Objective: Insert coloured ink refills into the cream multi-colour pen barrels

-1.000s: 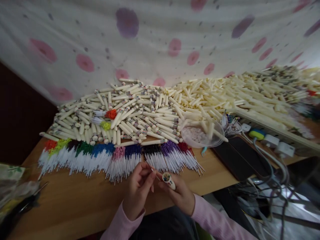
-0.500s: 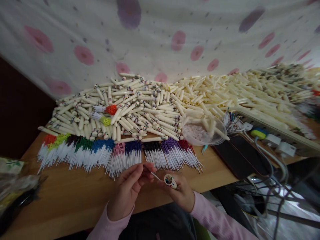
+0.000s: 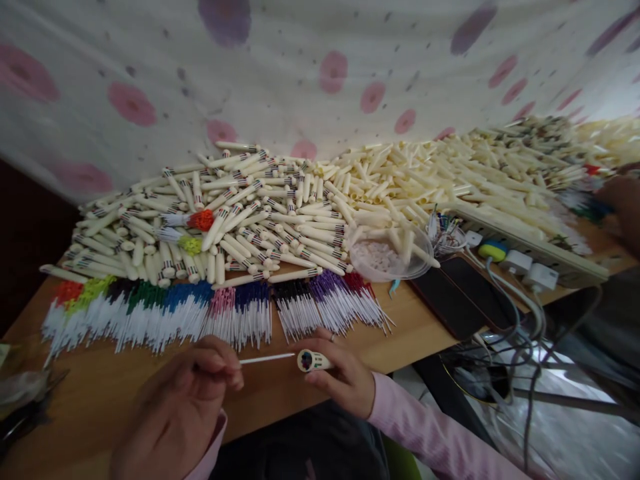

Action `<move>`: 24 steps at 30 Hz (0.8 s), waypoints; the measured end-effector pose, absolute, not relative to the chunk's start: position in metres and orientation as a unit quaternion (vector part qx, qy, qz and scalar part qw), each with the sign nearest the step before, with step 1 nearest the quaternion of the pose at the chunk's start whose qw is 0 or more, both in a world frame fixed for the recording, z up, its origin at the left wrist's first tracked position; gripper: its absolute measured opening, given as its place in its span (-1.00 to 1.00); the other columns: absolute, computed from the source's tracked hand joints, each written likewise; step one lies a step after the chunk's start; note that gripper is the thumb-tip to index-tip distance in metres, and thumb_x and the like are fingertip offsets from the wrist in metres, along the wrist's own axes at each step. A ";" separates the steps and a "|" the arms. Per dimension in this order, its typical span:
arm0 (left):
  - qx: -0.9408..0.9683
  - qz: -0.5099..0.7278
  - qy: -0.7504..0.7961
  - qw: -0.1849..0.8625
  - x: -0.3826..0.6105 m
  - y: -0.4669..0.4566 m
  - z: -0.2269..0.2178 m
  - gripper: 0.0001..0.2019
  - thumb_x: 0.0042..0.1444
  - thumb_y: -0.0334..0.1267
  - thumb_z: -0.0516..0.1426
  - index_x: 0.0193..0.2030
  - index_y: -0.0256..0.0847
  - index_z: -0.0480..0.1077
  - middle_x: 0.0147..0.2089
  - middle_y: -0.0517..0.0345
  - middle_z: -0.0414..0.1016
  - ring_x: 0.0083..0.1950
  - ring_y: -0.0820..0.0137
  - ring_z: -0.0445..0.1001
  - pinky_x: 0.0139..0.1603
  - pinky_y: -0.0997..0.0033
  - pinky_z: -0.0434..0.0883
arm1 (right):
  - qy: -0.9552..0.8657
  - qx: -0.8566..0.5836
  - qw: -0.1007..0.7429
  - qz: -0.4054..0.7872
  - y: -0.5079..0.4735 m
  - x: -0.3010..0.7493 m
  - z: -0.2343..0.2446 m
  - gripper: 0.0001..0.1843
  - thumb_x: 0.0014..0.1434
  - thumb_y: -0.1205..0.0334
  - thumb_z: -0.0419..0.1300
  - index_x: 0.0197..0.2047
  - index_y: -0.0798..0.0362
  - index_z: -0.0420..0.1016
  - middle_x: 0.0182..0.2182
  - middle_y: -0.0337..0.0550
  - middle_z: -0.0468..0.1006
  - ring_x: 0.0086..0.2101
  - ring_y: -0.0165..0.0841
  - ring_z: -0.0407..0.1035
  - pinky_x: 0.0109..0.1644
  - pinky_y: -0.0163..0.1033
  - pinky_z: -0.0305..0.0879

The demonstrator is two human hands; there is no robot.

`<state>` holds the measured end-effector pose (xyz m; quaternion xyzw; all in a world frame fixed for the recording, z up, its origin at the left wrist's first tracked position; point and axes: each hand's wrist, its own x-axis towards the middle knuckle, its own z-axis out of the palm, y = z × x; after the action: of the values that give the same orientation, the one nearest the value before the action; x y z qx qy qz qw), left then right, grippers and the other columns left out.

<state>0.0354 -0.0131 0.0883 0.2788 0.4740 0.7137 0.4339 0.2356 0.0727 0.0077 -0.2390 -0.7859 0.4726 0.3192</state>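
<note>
The left hand (image 3: pixel 187 393) has a narrow grip, fingertips pinched on one end of a white refill (image 3: pixel 267 358). The refill lies nearly level, its free tip just beside the open mouth of a pen barrel (image 3: pixel 315 361). The right hand (image 3: pixel 345 375) holds that barrel between thumb and fingers, mouth turned toward the left hand; small coloured parts show inside. Both hands are above the near part of the table (image 3: pixel 270 393).

Just beyond them, refills (image 3: pixel 165 320) lie in a row, sorted by the colour of their far ends: orange, yellow, dark brown, green, blue, pink, dark blue, black, purple, red. Behind the row is a heap of cream pens (image 3: pixel 250 230), with an orange bundle (image 3: pixel 201 220) and a yellow bundle (image 3: pixel 190 245) on it. To the right are a clear bowl (image 3: pixel 387 275) of pale bits, two dark phones (image 3: pixel 475 293) and a power strip (image 3: pixel 580 267). Cream tubes (image 3: pixel 400 177) spread behind these. A blurred hand of another person (image 3: pixel 623 200) shows at the right edge. A flowered cloth (image 3: pixel 280 73) hangs behind everything.
</note>
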 end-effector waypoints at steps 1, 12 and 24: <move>0.277 0.706 0.481 0.439 0.037 -0.013 0.088 -0.83 0.13 -0.17 0.19 -0.38 -0.13 0.58 -0.42 0.14 0.42 -0.36 0.41 0.37 -0.38 0.54 0.46 | -0.784 -0.239 0.323 0.473 0.073 0.235 0.007 -0.46 0.29 -0.17 0.03 0.06 0.07 0.49 -0.31 -0.10 0.42 -0.31 -0.27 0.33 -0.23 -0.22 0.28; 0.352 0.626 0.486 0.498 0.050 -0.002 0.092 -0.74 0.17 -0.14 0.17 -0.46 -0.17 0.58 -0.44 0.10 0.48 -0.42 0.41 0.44 -0.40 0.54 0.47 | -0.783 -0.245 0.333 0.464 0.071 0.233 0.006 -0.52 0.26 -0.13 0.12 0.00 0.08 0.55 -0.36 -0.11 0.41 -0.34 -0.30 0.31 -0.28 -0.23 0.25; 0.330 0.605 0.503 0.522 0.048 -0.002 0.084 -0.79 0.13 -0.12 0.22 -0.44 -0.14 0.58 -0.38 0.12 0.51 -0.40 0.40 0.48 -0.34 0.50 0.48 | -0.796 -0.250 0.335 0.437 0.071 0.232 0.003 -0.51 0.28 -0.15 0.09 0.01 0.05 0.55 -0.39 -0.15 0.35 -0.40 -0.34 0.28 -0.36 -0.27 0.21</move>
<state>0.0475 -0.0017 0.0845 0.3301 0.5032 0.6047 0.5217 0.2320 0.0709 0.0031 -0.2504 -0.7964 0.4369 0.3350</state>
